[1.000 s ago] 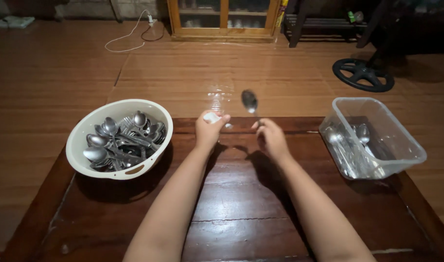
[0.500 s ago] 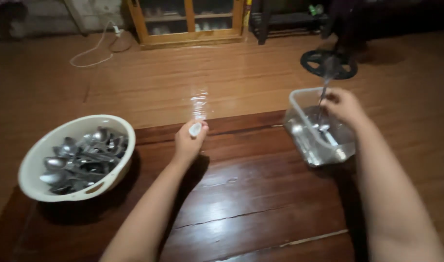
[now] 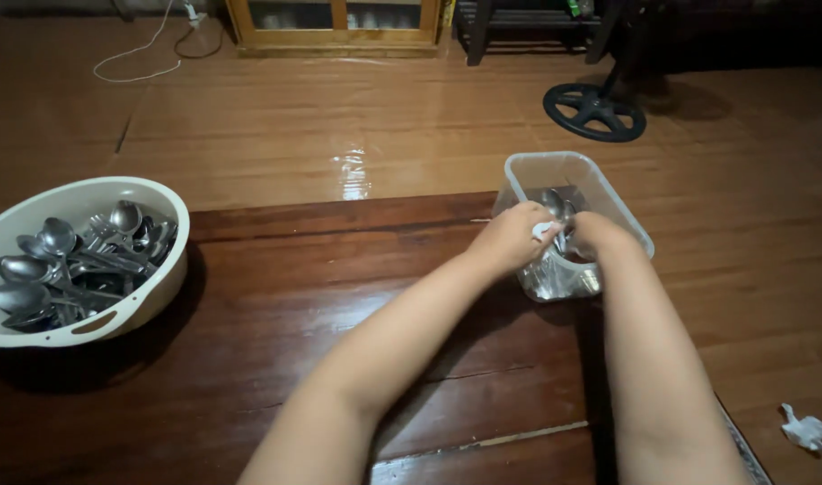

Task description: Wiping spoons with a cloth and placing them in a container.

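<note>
both our hands meet at the clear tub of spoons on the table: left hand pinching a small white cloth, right hand inside, grip hidden. the white bowl remains heaped with spoons, so we judge much is left.

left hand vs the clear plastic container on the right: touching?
Touching. In the head view the left hand lies over the near rim of the clear plastic container, with no gap visible between them.
</note>
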